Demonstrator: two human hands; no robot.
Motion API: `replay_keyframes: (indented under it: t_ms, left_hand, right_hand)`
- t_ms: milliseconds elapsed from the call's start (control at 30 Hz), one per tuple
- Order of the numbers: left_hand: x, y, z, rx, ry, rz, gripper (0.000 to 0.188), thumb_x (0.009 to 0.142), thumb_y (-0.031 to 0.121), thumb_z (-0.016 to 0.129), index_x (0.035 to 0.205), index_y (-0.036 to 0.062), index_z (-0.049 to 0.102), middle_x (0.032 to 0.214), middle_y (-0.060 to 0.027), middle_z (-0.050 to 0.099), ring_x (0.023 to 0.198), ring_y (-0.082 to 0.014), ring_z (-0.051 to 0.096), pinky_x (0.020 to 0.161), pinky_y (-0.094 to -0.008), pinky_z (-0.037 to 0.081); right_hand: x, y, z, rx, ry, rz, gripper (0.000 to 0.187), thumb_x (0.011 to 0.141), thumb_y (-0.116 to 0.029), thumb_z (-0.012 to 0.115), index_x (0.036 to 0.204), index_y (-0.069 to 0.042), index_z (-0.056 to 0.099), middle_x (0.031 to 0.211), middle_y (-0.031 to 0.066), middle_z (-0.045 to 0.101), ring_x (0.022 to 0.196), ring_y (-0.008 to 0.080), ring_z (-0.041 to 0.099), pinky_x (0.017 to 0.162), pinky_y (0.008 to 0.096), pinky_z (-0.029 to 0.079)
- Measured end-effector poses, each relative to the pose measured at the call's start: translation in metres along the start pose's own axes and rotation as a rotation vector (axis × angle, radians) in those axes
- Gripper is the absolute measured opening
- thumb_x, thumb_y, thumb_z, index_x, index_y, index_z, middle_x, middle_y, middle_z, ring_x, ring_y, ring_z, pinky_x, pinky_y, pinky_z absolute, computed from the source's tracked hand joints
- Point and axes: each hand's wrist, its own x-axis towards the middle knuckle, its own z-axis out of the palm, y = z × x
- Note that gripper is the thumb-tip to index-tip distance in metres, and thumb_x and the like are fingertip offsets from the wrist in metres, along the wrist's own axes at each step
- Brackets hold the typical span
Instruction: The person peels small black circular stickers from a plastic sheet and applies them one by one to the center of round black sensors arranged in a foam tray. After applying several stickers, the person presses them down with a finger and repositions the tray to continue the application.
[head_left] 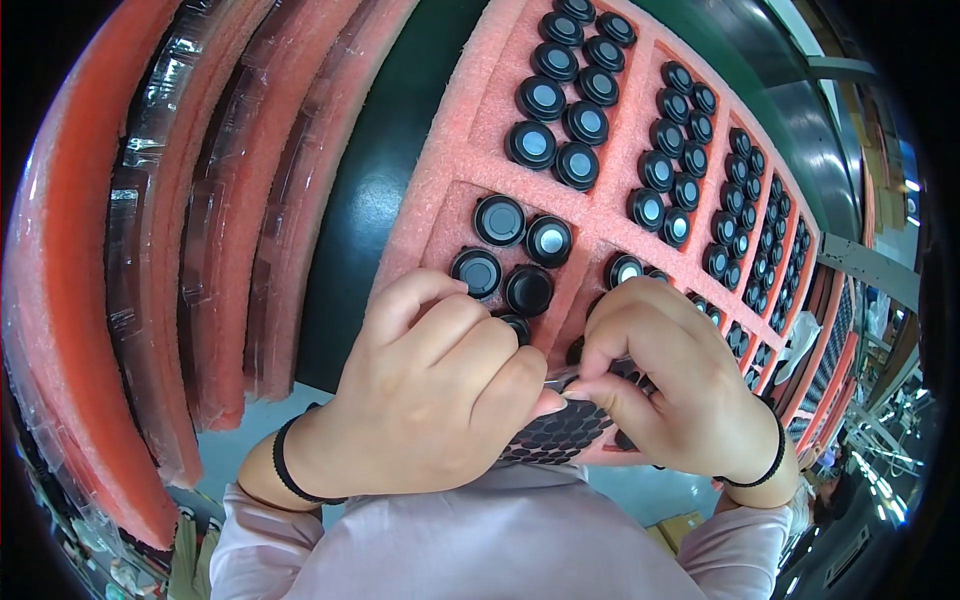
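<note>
My left hand (430,390) and my right hand (680,375) are close together over the near edge of a pink foam tray (430,190). Both are closed, with thumbs and fingertips pinched around something thin and small that I cannot make out. Just beneath the fingertips is a sheet of black round pieces (560,430) in close rows, partly covered by the hands. Past my left knuckles, round black parts (500,220) sit in a tray compartment, some with grey or silver centres. My right hand hides part of the neighbouring compartment.
More black round parts (557,62) fill the tray's other compartments, running far and right. Pink foam slabs and clear plastic trays (215,215) stand at the left. The dark green tabletop (375,200) shows between them and the tray. A grey metal bar (870,265) crosses at the right.
</note>
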Motion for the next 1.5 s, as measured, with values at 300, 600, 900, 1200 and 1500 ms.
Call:
replay_keyframes:
  t_ms: [300,600,900,1200,1500]
  left_hand:
    - [0.005,-0.004,0.0,0.041,-0.009,-0.022,0.03,0.087,0.034,0.07,0.095,0.0061,0.063,0.084,-0.0059,0.053,0.081,-0.0272,0.055,0.088,-0.0481,0.045]
    - [0.008,-0.005,0.004,-0.012,-0.057,0.021,0.033,0.089,0.038,0.068,0.092,0.0061,0.063,0.118,-0.0135,0.067,0.109,-0.0355,0.062,0.104,-0.0609,0.04]
    - [0.009,-0.006,0.008,0.025,-0.148,-0.001,0.03,0.088,0.036,0.067,0.085,0.0058,0.061,0.134,-0.0156,0.064,0.123,-0.0352,0.06,0.11,-0.0654,0.032]
    - [0.009,-0.005,0.007,0.019,-0.153,-0.027,0.029,0.088,0.033,0.068,0.085,0.0058,0.06,0.135,-0.0163,0.063,0.128,-0.0335,0.059,0.112,-0.0662,0.029]
    - [0.009,-0.004,0.007,0.023,-0.159,-0.036,0.028,0.088,0.033,0.068,0.086,0.0061,0.061,0.135,-0.0161,0.063,0.13,-0.033,0.058,0.114,-0.0648,0.029]
  right_hand:
    - [0.003,0.006,-0.009,-0.092,0.004,-0.16,0.025,0.077,-0.001,0.082,0.093,-0.005,0.062,0.093,0.0094,0.058,0.086,0.0265,0.058,0.077,0.0353,0.049]
    - [0.029,0.036,-0.02,0.128,0.043,0.037,0.016,0.088,0.001,0.073,0.098,-0.002,0.061,0.098,0.0086,0.052,0.088,0.0215,0.055,0.078,0.0315,0.049]
    - [0.047,0.042,-0.01,-0.078,0.018,0.089,0.01,0.093,0.0,0.066,0.101,0.002,0.06,0.099,0.0089,0.05,0.087,0.0193,0.056,0.078,0.0297,0.05]
    - [0.047,0.044,-0.007,-0.125,0.042,0.069,0.008,0.093,0.0,0.066,0.099,0.002,0.06,0.095,0.0084,0.051,0.086,0.019,0.056,0.077,0.0298,0.05]
    - [0.049,0.046,-0.004,-0.15,0.074,0.039,0.008,0.092,0.0,0.067,0.098,0.002,0.061,0.094,0.0086,0.05,0.085,0.0208,0.054,0.074,0.0303,0.049]
